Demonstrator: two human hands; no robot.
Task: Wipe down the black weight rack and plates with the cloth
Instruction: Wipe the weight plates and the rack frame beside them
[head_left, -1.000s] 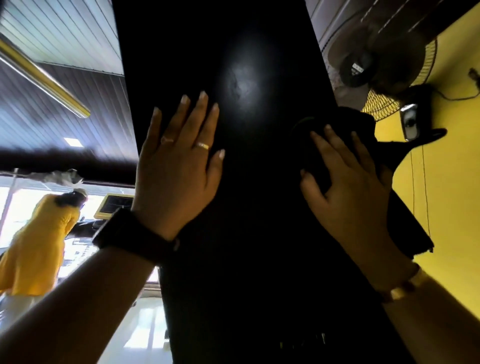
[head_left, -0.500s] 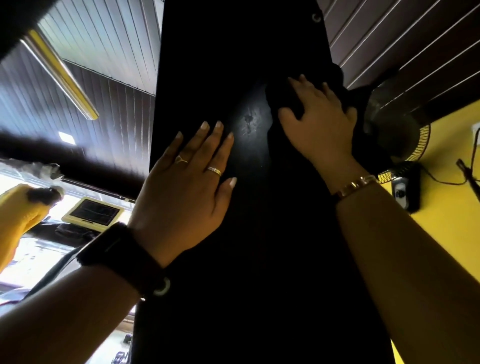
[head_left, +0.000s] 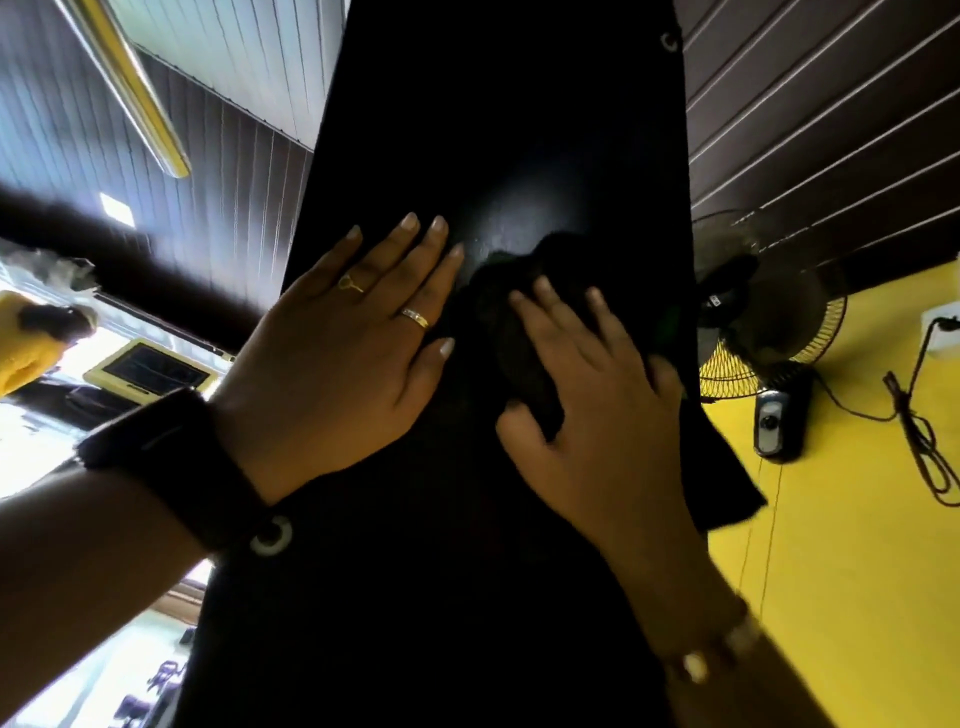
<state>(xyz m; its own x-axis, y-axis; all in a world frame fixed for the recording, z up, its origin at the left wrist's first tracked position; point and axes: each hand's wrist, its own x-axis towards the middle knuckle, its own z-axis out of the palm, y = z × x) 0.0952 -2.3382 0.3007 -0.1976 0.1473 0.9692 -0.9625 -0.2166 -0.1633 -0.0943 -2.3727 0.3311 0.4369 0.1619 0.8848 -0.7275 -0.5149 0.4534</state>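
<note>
The black weight rack upright (head_left: 498, 130) fills the middle of the view, seen from below, glossy and tall. My left hand (head_left: 348, 343) lies flat on it, fingers straight, with two rings and a black watch on the wrist. My right hand (head_left: 587, 415) presses a dark cloth (head_left: 524, 291) against the rack just right of my left hand, fingers spread over the bunched fabric. A loose end of the cloth (head_left: 722, 483) hangs off the rack's right edge. No weight plates are in view.
A wall fan (head_left: 769, 312) is mounted on the yellow wall (head_left: 857, 571) to the right, with a cable (head_left: 914, 431) and a socket. A person in yellow (head_left: 26, 348) stands at the far left near a bright window. The slatted ceiling holds a tube light (head_left: 130, 88).
My right hand has slid the cloth down the rack from high up to beside my left hand. The left hand has stayed flat in about the same spot.
</note>
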